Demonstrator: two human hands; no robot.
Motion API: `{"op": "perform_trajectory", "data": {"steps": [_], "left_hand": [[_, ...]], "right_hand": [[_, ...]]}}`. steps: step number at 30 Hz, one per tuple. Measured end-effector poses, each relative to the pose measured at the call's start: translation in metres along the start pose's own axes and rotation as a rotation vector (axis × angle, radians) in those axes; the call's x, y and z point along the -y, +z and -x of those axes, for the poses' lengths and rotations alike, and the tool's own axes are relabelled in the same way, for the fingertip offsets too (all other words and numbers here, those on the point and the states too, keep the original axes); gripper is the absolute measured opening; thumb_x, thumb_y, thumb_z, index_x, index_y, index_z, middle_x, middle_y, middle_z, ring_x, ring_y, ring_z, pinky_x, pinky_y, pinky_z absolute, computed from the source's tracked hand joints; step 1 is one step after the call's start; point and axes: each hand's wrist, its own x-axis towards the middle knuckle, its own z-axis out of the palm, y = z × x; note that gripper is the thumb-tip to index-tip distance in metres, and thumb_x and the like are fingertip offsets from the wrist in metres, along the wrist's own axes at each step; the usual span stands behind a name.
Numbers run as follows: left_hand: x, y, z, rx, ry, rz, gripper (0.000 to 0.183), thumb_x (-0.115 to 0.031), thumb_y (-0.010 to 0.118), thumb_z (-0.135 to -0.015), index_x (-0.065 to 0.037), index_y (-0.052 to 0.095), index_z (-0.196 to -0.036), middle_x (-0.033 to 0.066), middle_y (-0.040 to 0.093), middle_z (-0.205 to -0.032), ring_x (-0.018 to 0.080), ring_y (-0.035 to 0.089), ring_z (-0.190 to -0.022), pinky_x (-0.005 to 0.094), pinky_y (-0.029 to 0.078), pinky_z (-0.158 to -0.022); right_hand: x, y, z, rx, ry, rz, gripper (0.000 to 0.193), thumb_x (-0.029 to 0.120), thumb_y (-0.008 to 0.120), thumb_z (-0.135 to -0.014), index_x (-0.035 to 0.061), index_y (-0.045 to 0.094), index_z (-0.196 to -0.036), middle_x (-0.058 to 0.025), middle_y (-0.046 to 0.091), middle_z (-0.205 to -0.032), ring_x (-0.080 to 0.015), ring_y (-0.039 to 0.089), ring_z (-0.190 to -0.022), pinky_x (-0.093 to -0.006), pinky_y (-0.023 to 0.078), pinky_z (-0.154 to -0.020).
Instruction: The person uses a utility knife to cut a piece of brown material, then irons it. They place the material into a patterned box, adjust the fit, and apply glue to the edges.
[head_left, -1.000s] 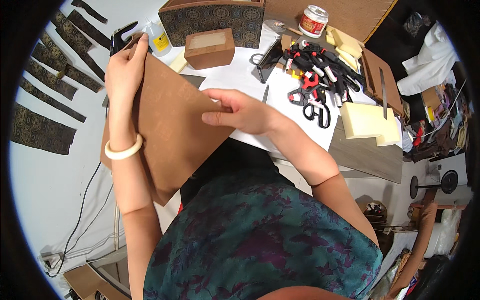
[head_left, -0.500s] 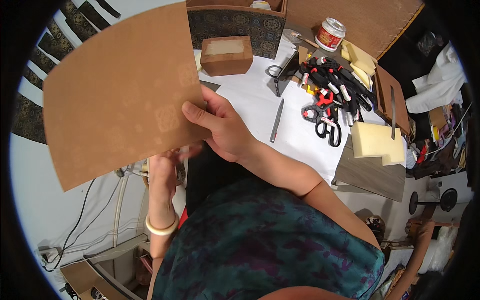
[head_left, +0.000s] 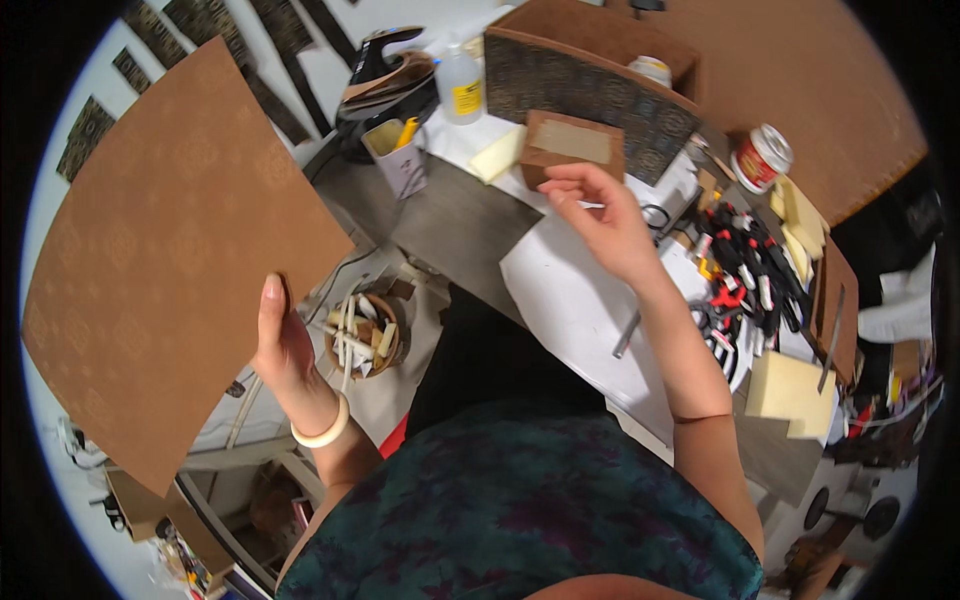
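Note:
A large brown sheet point(head_left: 170, 250) with a faint medallion pattern hangs up at the left, slightly bowed. My left hand point(head_left: 285, 345), with a cream bangle on its wrist, grips the sheet by its lower right edge; the thumb lies on the front and the other fingers are hidden behind. Over the table, my right hand point(head_left: 605, 230) is empty, fingers loosely bent and apart. Just behind its fingertips stands a small brown box point(head_left: 570, 150) with a pale panel on top. White paper point(head_left: 570, 290) lies below that hand.
A dark patterned open-topped box point(head_left: 590, 100) stands behind. Further left are a clear bottle point(head_left: 460, 85), an iron point(head_left: 385, 80) and a cup point(head_left: 397, 160). Black clamps point(head_left: 750, 270), a can point(head_left: 762, 157) and yellow foam point(head_left: 790, 393) lie right. A bin point(head_left: 365, 340) of scraps sits below.
My right hand has let go of the sheet and moved right over the table. My left hand now holds the sheet, which has shifted left and down. The view has turned.

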Motion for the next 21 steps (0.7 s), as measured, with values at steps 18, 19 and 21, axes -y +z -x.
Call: {"op": "perform_trajectory", "data": {"steps": [18,19,21], "left_hand": [[-0.025,-0.045,-0.058,-0.344,0.168,0.103,0.041,0.001,0.064,-0.093,0.004,0.058,-0.134,0.0165,0.068,-0.121,0.0259,0.065,-0.116,0.0469,0.049,-0.108],[-0.028,-0.051,-0.056,-0.353,0.182,0.085,0.04,0.001,0.064,-0.093,0.005,0.058,-0.133,0.0167,0.068,-0.12,0.0261,0.065,-0.116,0.0468,0.049,-0.109],[-0.029,-0.059,-0.054,-0.369,0.197,0.067,0.039,0.001,0.064,-0.094,0.006,0.059,-0.132,0.0169,0.069,-0.118,0.0264,0.066,-0.116,0.0467,0.049,-0.109]], "right_hand": [[-0.05,0.147,-0.48,0.462,-0.71,1.04,0.072,-0.003,0.082,-0.068,0.0085,0.057,-0.135,-0.02,0.068,-0.126,-0.0412,0.063,-0.12,-0.0459,0.053,-0.101],[-0.042,0.159,-0.483,0.554,-0.661,1.059,0.065,-0.002,0.084,-0.067,0.0069,0.061,-0.128,-0.0199,0.071,-0.119,-0.0416,0.065,-0.116,-0.0464,0.054,-0.098],[-0.032,0.17,-0.493,0.634,-0.669,1.179,0.056,-0.001,0.087,-0.064,0.0037,0.063,-0.114,-0.0197,0.073,-0.109,-0.0428,0.067,-0.109,-0.0476,0.055,-0.092]]}}
